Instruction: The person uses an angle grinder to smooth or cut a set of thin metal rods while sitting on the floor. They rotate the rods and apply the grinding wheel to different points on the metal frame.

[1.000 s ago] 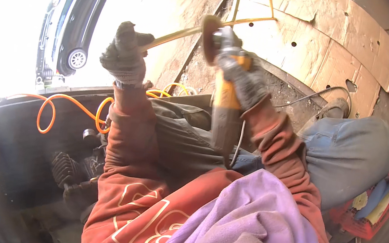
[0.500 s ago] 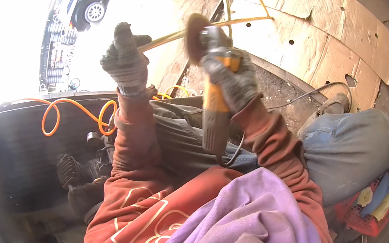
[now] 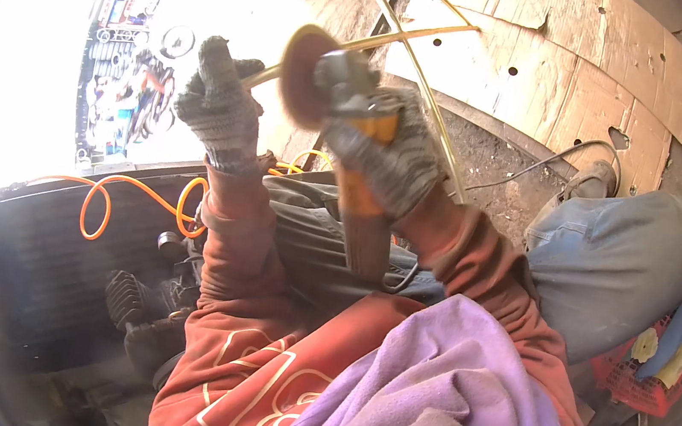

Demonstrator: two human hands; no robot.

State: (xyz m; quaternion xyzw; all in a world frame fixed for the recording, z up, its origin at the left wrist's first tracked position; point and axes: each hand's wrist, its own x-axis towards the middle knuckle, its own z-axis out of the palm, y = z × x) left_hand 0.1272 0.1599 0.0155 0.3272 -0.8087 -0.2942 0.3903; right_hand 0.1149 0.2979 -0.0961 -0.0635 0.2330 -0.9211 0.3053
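My left hand [image 3: 222, 102], in a grey knit glove, grips one end of a thin gold-coloured metal bar [image 3: 381, 39]. The bar runs away to the upper right, where it joins or crosses other such bars. In my gloved right hand [image 3: 393, 147] is a yellow and grey angle grinder [image 3: 359, 194], its fingers wrapped round the body near the head. The grinder's round brownish disc [image 3: 303, 74] is blurred and lies against or just in front of the bar, close to my left hand; exact contact I cannot tell.
Flattened cardboard [image 3: 548, 77] covers the floor ahead. A power cord [image 3: 528, 169] trails near my shoe [image 3: 593, 182]. An orange coiled hose [image 3: 138, 185] hangs by a dark panel and machine [image 3: 135, 306] at left. A red basket [image 3: 648, 396] holding several items stands at right.
My right hand has brought the grinder left along the bar, nearer my left hand. One of the far bars now slants differently, its lower end further right. A dark car outside has left view.
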